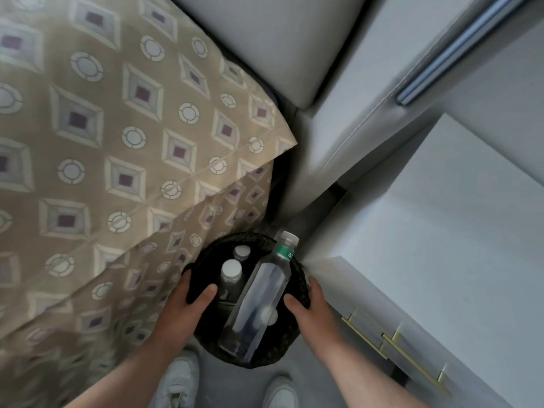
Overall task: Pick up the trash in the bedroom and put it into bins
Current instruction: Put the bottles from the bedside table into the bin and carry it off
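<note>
Both hands grasp the rim of a dark round bin — left hand at its left edge, right hand at its right, thumbs hooked inside; a clear bottle lies slanted inside, its cap past the far rim; two smaller bottles stand beside it — the patterned bedspread hangs just left.
</note>
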{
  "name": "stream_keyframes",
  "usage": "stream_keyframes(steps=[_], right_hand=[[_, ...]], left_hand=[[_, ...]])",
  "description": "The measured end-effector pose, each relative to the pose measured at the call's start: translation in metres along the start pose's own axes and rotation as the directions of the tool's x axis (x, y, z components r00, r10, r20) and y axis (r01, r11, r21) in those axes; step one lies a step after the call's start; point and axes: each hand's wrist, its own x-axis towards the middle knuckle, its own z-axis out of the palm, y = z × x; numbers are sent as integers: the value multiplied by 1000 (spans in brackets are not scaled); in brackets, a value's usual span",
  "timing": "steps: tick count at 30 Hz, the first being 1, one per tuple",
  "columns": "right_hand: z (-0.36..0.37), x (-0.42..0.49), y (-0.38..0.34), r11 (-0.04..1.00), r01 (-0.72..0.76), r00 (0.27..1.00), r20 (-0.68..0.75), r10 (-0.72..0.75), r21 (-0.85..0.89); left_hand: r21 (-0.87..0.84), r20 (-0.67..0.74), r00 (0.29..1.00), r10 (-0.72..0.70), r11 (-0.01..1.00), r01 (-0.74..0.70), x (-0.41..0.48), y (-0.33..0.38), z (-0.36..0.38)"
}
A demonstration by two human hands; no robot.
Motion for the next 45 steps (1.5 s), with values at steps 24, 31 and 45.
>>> stream_keyframes(steps=[24, 31, 45], right_hand=[[-74, -201, -150, 962, 207, 972, -71, -223, -176], [-101, -303, -238, 949, 289, 946, -118, -303, -127], [-147, -489, -316, 947, 309, 830, -461, -314, -89]], left_hand=[[120, -79, 997, 1, 993, 8, -191, 184, -77], [129, -74, 994, 81, 989, -71, -274, 289, -105], [204, 303, 908, 290, 911, -359, -358, 439, -94]])
